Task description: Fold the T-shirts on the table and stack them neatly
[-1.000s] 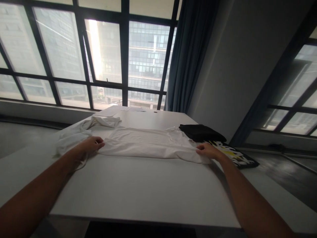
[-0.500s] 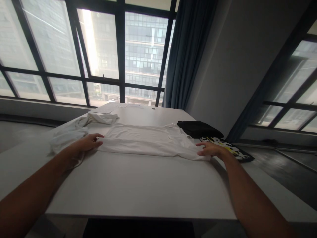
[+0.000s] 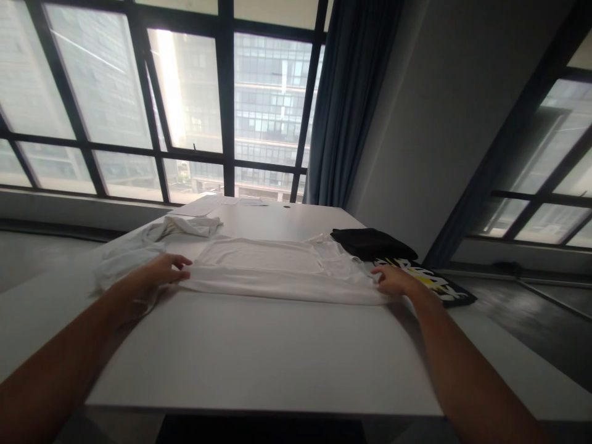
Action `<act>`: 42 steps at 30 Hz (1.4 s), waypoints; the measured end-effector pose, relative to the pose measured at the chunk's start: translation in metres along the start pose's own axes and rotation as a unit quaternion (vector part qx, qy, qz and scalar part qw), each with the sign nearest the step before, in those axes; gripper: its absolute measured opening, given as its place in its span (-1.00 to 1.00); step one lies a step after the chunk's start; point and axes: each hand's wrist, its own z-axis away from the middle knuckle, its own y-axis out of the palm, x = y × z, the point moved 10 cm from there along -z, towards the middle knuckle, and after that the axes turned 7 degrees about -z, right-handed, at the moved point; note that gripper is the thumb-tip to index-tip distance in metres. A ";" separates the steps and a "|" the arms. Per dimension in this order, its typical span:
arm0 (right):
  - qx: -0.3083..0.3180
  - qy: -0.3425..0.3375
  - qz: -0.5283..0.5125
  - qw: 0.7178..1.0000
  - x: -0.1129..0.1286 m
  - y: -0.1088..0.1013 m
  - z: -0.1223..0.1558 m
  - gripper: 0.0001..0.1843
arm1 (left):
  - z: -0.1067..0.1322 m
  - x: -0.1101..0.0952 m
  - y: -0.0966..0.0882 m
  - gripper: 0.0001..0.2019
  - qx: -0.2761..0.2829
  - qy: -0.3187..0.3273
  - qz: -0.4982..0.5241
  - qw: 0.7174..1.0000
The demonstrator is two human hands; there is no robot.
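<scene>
A white T-shirt (image 3: 263, 256) lies spread sideways on the white table, its near side folded over into a long strip with a fairly straight edge. My left hand (image 3: 169, 270) grips the left end of that strip, fingertips at the cloth. At the opposite end my right hand (image 3: 393, 282) pinches the corner between thumb and fingers. Wrinkles gather in the fabric toward the right, near the sleeve and neck area. Beyond my left forearm is a crumpled white garment (image 3: 127, 256), partly hidden by that arm.
Folded black clothing (image 3: 374, 243) sits at the table's right side, beside a black garment with white and yellow print (image 3: 430, 280). Papers (image 3: 197, 206) lie at the far end of the white table (image 3: 263, 357). A blue curtain (image 3: 351, 105) and windows stand behind.
The fingers of my right hand have closed at the shirt's right corner. The near edge has become straighter and flatter there. My left hand stays at the left end.
</scene>
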 end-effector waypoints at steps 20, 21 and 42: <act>0.072 -0.199 0.051 0.976 0.096 0.047 0.002 -0.30 | 0.028 -0.078 0.034 -0.34 0.142 0.164 -0.179 0.960; 0.059 -0.186 0.056 0.979 0.098 0.039 -0.005 -0.37 | 0.022 -0.079 0.029 -0.37 0.129 0.156 -0.182 0.962; -0.083 -0.140 0.231 0.959 0.160 -0.006 -0.160 -0.69 | -0.141 -0.074 0.030 -0.74 0.010 0.153 -0.211 0.965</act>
